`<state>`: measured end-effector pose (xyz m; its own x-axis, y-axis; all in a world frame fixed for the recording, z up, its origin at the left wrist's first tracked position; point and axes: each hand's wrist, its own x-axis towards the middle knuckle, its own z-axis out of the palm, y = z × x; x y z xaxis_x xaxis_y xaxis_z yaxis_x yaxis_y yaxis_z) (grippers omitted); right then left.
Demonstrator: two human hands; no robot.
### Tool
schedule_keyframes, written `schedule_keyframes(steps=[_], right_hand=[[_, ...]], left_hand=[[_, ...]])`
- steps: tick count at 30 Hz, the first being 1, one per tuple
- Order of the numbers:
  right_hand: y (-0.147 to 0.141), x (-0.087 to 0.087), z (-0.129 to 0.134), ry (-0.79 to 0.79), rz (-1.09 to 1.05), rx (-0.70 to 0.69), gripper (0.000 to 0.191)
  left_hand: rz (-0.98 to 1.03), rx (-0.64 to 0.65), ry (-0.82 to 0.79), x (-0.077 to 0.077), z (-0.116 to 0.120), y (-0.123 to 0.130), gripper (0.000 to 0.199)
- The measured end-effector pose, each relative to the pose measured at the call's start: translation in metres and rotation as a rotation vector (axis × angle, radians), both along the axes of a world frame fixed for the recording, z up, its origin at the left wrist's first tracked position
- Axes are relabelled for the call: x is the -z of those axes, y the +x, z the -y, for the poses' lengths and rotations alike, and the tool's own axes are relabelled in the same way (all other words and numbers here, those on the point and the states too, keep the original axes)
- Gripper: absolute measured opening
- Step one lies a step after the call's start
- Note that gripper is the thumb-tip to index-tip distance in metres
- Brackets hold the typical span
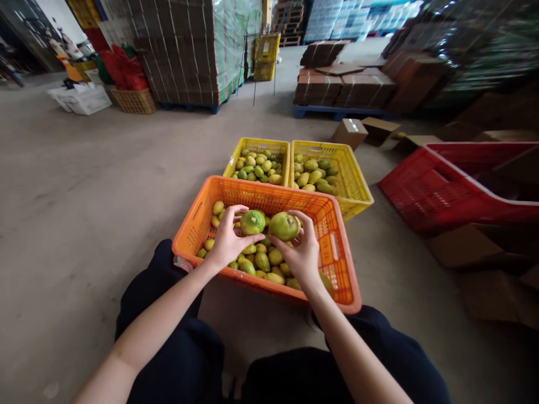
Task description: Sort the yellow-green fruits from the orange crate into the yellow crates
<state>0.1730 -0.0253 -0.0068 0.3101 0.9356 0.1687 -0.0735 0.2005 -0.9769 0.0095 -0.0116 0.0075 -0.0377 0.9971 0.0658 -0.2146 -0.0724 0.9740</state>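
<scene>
Fingers and thumb half-curled, the person's left hand [226, 240] grips a bright green fruit [252, 223]; just beside it, the right hand [305, 249], likewise curled, holds a duller green fruit [283, 226], both above the orange crate [269, 194].

1. In the middle of the frame, the left hand [227, 240] holds a bright green fruit [252, 223].
2. Just right of that, the right hand [304, 249] holds a dull green fruit [283, 226].
3. Both are over a big orange basket [350, 283] with more fruit [261, 261] inside.
4. Higher up, two yellow baskets [352, 175] sit side by side.
5. A red basket [410, 188] is at the right edge.
</scene>
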Motion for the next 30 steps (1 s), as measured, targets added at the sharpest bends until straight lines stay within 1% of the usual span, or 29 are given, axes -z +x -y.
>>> schedule_keyframes(steps=[2, 4, 8, 11, 16, 19, 21, 23, 26, 28, 30], right_hand=[[-0.002, 0.0, 0.0, 0.013, -0.009, 0.015, 0.063], [-0.003, -0.001, 0.001, 0.032, -0.012, 0.024, 0.065], [-0.004, -0.003, 0.001, 0.061, -0.006, 0.007, 0.064], [-0.003, -0.005, 0.001, 0.045, -0.056, 0.001, 0.061], [-0.003, -0.005, 0.001, 0.023, -0.086, -0.042, 0.062], [-0.001, -0.006, 0.001, 0.002, -0.138, -0.061, 0.064], [0.003, -0.009, 0.001, -0.024, -0.19, -0.095, 0.066], [0.008, -0.013, 0.002, -0.063, -0.217, -0.161, 0.067], [0.018, -0.02, 0.003, -0.107, -0.199, -0.274, 0.06], [0.023, -0.023, 0.003, -0.113, -0.196, -0.311, 0.056], [0.025, -0.025, 0.002, -0.112, -0.226, -0.32, 0.056]], left_hand=[[0.056, 0.002, -0.044, 0.0, 0.0, 0.001, 0.061], [0.07, 0.009, -0.061, 0.0, -0.001, 0.0, 0.06], [0.047, 0.022, -0.04, 0.002, -0.002, -0.003, 0.06], [0.024, 0.051, -0.022, 0.001, -0.002, -0.003, 0.059], [0.141, 0.096, -0.122, -0.001, -0.003, -0.002, 0.058], [0.168, 0.146, -0.163, -0.002, -0.006, -0.004, 0.058], [0.165, 0.175, -0.177, -0.004, -0.009, -0.007, 0.058], [0.15, 0.184, -0.169, -0.004, -0.012, -0.011, 0.056], [0.157, 0.207, -0.189, -0.002, -0.015, -0.015, 0.052], [0.214, 0.223, -0.243, 0.0, -0.015, -0.016, 0.05], [0.301, 0.211, -0.276, 0.002, -0.015, -0.016, 0.046]])
